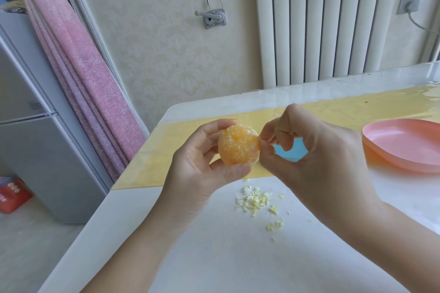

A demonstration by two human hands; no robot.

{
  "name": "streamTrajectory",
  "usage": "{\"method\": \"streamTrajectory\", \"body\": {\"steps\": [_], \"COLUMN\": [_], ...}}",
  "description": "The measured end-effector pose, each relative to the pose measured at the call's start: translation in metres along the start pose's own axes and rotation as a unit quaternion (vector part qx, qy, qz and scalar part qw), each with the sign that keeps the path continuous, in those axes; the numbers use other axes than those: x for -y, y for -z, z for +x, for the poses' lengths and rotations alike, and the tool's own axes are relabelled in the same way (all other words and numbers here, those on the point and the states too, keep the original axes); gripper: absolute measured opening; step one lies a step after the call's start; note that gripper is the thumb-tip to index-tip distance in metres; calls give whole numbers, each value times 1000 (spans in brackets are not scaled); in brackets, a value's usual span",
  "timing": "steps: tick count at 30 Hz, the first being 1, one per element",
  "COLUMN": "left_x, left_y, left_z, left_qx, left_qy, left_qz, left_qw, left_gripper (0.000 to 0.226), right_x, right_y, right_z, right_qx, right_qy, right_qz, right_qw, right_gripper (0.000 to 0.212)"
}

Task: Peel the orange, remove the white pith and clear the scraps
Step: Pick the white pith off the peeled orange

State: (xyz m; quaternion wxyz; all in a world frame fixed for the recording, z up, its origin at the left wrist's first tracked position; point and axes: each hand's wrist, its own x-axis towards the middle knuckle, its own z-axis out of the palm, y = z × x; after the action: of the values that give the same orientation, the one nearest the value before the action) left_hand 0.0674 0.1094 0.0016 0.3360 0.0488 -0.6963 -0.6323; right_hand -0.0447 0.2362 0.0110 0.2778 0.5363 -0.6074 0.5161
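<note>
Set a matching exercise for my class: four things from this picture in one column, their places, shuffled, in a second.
1. round peeled orange
2. shallow pink plastic dish
3. pale shredded pith scraps
4. tall grey metal fridge

A. on the floor, left of the white table
B. gripped in the left hand
C. scattered loose on the table
D. standing on the table, far right

Pairs: 1-B, 2-D, 3-C, 4-A

Left hand grips orange; right hand pinches pith.
</note>
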Motion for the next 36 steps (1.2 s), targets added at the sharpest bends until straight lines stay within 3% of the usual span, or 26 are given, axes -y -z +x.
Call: {"method": "streamTrajectory", "body": {"steps": [7,11,14,17,25,30,36], "left_x": [-2,-2,1,2,4,5,6], "left_y": [1,4,8,9,4,3,0], "left_z": [0,1,3,4,2,2,0], "left_qx": [24,46,38,34,31,21,24], "left_qy": [5,32,40,38,43,50,67], "left_qz": [-27,-82,-88,-81,-46,-53,-70], "left_qw": [999,995,995,995,998,997,995], "left_gripper": [52,50,52,53,51,53,59], "right_x": [0,-7,-8,-6,-8,-10,-14], "right_y": [3,5,6,5,-1,-7,-10], "right_z": [2,5,5,4,-1,-4,-3], "right_qx": [10,38,60,82,36,40,67], "right_qy": [-128,-165,-133,-91,-57,3,14], "right_qz": [96,202,207,179,141,43,39], "right_qw": [987,965,967,976,988,998,997], "right_gripper": [44,23,12,20,7,15,19]}}
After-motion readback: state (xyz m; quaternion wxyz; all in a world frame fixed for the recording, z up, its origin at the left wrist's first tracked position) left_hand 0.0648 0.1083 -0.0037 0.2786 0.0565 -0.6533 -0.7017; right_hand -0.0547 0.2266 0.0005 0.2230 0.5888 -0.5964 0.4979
